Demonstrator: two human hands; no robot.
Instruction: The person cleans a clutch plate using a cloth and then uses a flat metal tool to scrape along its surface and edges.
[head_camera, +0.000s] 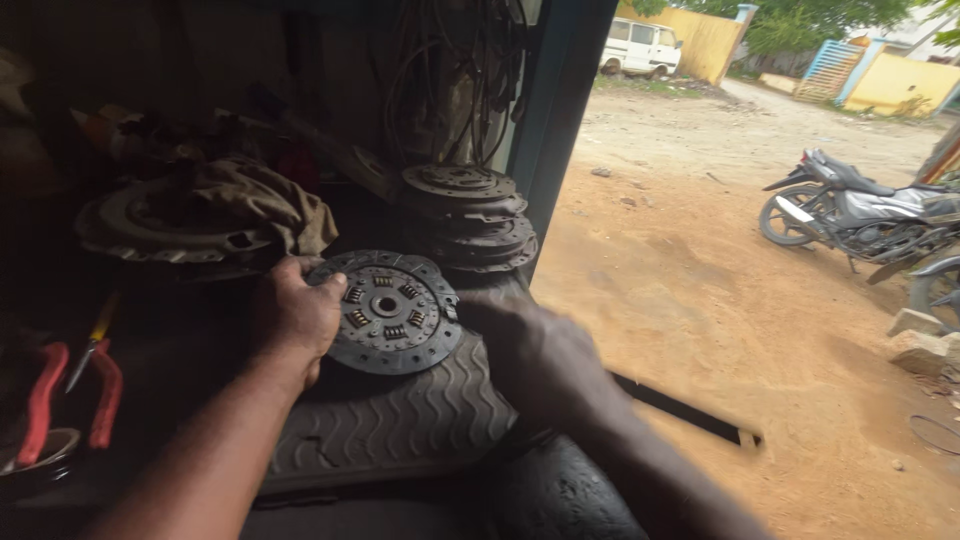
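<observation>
Here, at the centre of the frame, a person's two hands steady a round clutch disc (392, 312) that lies flat on a worn tyre (400, 425) with wavy tread. The left hand (297, 318) wraps over the disc's left rim, fingers curled on its edge; the right hand (520, 350) sits at the disc's right side, blurred and turned away, so whether it grips the rim or merely rests beside it cannot be told.

The disc is dark steel with a splined hub and a ring of small coil springs around it. By its look it is stiff and fairly heavy, with a dusty friction face that could be slick with grime; the outer rim, taken on opposite sides, seems the surest hold, and the springs and hub are best left alone.

Just above it, a stack of similar discs (468, 215) stands against a blue door post (560, 120). In the upper left, a brown rag (265, 205) drapes over a clutch pressure plate (165, 225). Red-handled pliers (70, 395) lie at the lower left. Outside, at the right, a motorcycle (860, 215) stands on bare earth, and a white van (640, 47) is parked in the upper distance.
</observation>
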